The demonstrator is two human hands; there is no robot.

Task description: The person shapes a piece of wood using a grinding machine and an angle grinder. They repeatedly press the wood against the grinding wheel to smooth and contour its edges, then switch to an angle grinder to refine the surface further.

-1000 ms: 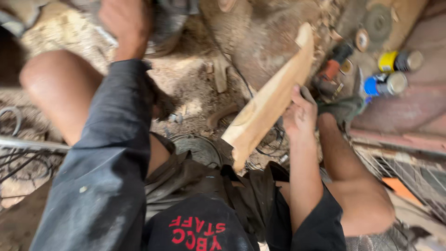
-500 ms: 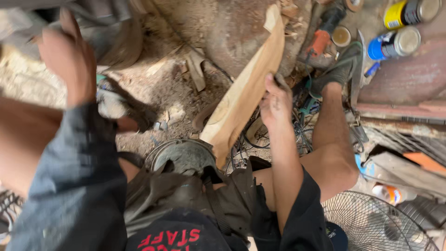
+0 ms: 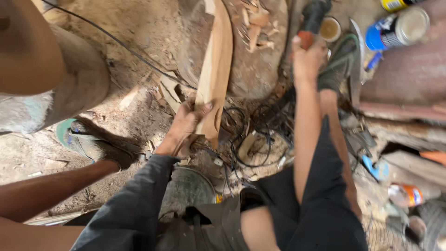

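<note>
A long pale wooden plank (image 3: 214, 69) leans from the ground up over a round wooden block (image 3: 253, 60). My left hand (image 3: 186, 122), in a dark grey sleeve, grips the plank near its lower end. My right hand (image 3: 306, 56) is stretched out to the right of the block and closed around the orange and black handle of a power tool (image 3: 312, 21). My bare right leg runs alongside that arm.
Black cables (image 3: 253, 139) tangle on the dirt below the block. A blue can (image 3: 395, 28) and a yellow can (image 3: 395, 4) lie at top right on a rusty surface. A green sandal (image 3: 88, 142) sits at left. Wood chips (image 3: 255, 23) lie on the block.
My left hand came down from the upper left and took the plank. My right hand let go of the plank and reached to the power tool's handle. The view shifted.
</note>
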